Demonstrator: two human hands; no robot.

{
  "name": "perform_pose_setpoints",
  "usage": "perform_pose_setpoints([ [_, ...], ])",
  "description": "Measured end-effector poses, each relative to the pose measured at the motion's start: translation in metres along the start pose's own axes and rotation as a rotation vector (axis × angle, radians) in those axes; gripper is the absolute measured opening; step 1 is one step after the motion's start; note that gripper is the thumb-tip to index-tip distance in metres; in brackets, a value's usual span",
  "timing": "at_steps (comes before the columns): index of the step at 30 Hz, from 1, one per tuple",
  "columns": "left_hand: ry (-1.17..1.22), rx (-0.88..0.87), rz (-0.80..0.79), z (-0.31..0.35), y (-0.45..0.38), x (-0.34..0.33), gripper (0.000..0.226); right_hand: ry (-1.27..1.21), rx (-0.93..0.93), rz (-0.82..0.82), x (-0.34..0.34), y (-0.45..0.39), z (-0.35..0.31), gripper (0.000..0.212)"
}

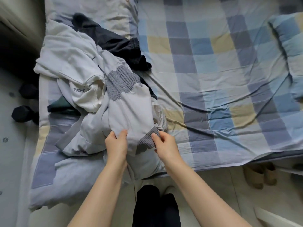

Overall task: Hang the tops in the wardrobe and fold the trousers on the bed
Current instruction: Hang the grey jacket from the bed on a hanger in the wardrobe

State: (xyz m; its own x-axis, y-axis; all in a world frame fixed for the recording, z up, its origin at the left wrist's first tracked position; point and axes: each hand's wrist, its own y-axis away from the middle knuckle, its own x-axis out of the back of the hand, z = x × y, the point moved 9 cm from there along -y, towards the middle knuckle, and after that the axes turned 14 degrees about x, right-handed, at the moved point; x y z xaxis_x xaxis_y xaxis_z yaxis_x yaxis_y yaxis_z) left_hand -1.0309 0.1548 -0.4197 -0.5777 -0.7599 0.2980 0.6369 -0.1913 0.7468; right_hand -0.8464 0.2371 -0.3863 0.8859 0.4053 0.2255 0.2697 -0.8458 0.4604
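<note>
Both hands (116, 145) (165, 145) grip grey top (129, 112) on bed (213, 63).

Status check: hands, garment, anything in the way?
Left hand grips grey jacket body; right hand pinches its ribbed cuff. Jacket still on clothes pile at bed edge. White top and dark garment tangled beside it.

Counts: 2 hands, left (116, 141) and right (164, 143), 1 bed (205, 66), 1 pillow (288, 40). Clothes pile: 1 grey top (129, 110), 1 white top (73, 63), 1 dark garment (114, 41), 1 green item (60, 105), more underneath, can't separate. Floor: 2 dumbbells (23, 113), 2 slippers (260, 176).
</note>
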Motion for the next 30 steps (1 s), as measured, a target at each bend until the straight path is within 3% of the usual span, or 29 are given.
perform_pose_setpoints([
  [6, 0.171, -0.184, -0.032, 0.09, 0.091, 0.04, 0.014, 0.018, 0.371, 0.014, 0.026, 0.05, -0.129, 0.029],
  [12, 0.275, -0.278, -0.289, 0.159, 0.191, 0.048, 0.01, -0.304, 0.441, -0.057, 0.055, 0.099, -0.22, 0.018],
  [17, 0.152, -0.464, -0.385, 0.208, 0.272, 0.041, 0.017, -0.251, 0.641, 0.058, 0.115, 0.141, -0.295, 0.016],
  [20, 0.168, -0.538, -0.459, 0.227, 0.318, 0.038, 0.03, -0.272, 0.694, 0.064, 0.145, 0.173, -0.314, 0.019],
  [25, 0.32, -0.494, -0.684, 0.233, 0.384, 0.032, 0.028, -0.431, 0.75, 0.108, 0.203, 0.221, -0.31, 0.023],
  [27, 0.302, -0.472, -0.762, 0.229, 0.411, 0.021, 0.031, -0.33, 0.766, 0.124, 0.218, 0.24, -0.297, 0.041],
  [30, 0.203, -0.425, -0.838, 0.212, 0.443, -0.002, 0.037, -0.3, 0.697, -0.009, 0.214, 0.258, -0.275, 0.062],
])
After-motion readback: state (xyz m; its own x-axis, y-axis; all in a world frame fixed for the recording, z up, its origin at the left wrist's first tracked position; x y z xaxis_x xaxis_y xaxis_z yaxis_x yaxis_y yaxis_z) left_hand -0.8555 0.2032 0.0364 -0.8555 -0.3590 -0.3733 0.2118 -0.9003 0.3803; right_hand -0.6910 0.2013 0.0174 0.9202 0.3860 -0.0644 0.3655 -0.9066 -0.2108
